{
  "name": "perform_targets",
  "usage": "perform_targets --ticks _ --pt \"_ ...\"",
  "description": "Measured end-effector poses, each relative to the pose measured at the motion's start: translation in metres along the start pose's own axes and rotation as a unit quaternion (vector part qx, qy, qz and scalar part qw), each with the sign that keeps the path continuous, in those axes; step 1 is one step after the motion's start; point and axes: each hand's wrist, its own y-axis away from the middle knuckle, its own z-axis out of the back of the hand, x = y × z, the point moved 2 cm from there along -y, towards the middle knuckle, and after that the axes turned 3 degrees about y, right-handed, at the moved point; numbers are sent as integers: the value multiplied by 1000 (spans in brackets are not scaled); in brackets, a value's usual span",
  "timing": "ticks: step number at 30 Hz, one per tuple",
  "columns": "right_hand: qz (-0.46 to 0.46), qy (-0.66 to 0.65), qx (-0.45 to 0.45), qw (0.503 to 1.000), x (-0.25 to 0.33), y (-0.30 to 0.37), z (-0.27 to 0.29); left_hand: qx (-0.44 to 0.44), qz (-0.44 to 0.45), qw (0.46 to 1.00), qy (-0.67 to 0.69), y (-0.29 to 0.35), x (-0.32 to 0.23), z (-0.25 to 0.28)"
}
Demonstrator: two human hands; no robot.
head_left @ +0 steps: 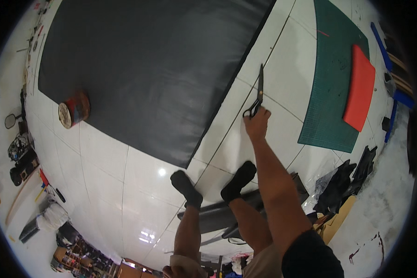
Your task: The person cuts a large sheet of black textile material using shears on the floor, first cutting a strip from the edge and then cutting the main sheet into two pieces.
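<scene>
My right hand [257,125] is closed round the handles of a pair of black scissors [260,90]. Their blades lie together and point away from me, over the white floor tiles. To the left of the scissors, and apart from them, runs the long edge of a big black sheet of smooth material [148,69] spread on the floor. Of my left hand [172,271] only a small part seems to show at the lower edge, by my left leg, with its fingers hidden.
A round tin [74,110] lies on the sheet's left edge. To the right are a green cutting mat [329,88] and a red curved piece [360,88] on it. Dark scraps [336,185] lie near right. My feet in black socks stand near the sheet's corner, by a black strip [211,215].
</scene>
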Motion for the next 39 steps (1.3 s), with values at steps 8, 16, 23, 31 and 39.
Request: perform_targets --ticks 8,16,23,31,39 --pt "-65 -57 24 996 6 -15 -4 -7 -118 978 -172 -6 -20 -3" --pt "-76 -324 428 840 -60 76 73 -30 -274 878 -393 9 -79 -28" --pt "-113 -67 388 912 -92 194 281 -87 -349 829 -427 35 -148 38" --pt "-48 22 438 898 -193 161 543 112 -411 894 -136 124 -296 36" --pt "-109 -56 186 975 -184 71 649 110 -344 863 -353 182 -546 -25"
